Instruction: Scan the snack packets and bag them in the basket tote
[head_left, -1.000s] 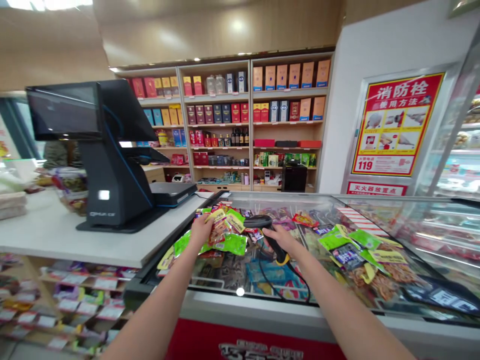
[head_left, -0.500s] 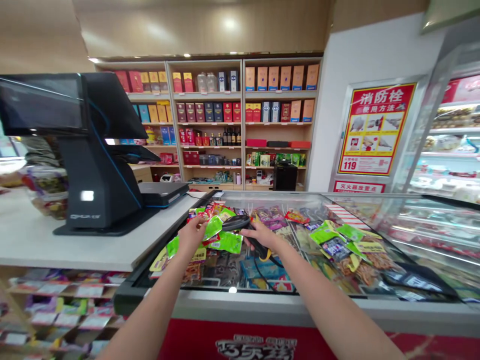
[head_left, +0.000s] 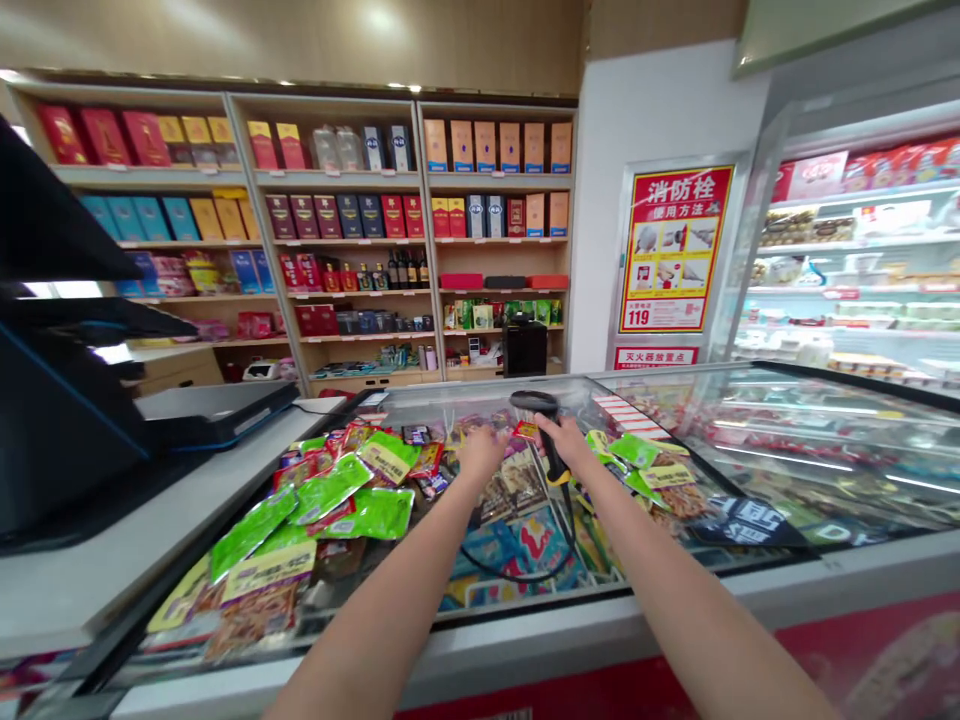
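Note:
My right hand (head_left: 568,445) is wrapped round the handle of a black and yellow barcode scanner (head_left: 535,402), whose head points left. A black cable (head_left: 517,577) loops from the handle over the freezer's glass top. My left hand (head_left: 482,452) hovers left of the scanner, above the glass; its blurred fingers do not show whether they hold anything. A small red packet (head_left: 525,430) appears between the two hands. To the left lies a pile of snack packets, with green packets (head_left: 330,488) and a yellow-labelled bag (head_left: 270,570). Another pile of green and yellow packets (head_left: 637,455) lies right of my right hand.
The chest freezer (head_left: 540,615) spans the front. A counter (head_left: 60,590) with a black checkout machine (head_left: 60,430) stands at left. Shelves (head_left: 341,180) of boxes and bottles line the back wall. A dark packet (head_left: 750,522) lies at right, near a refrigerated display (head_left: 862,250).
The view has swung right and closer. My left hand has left the green packets and moved right. The scanner, still in my right hand, has moved away from the left pile.

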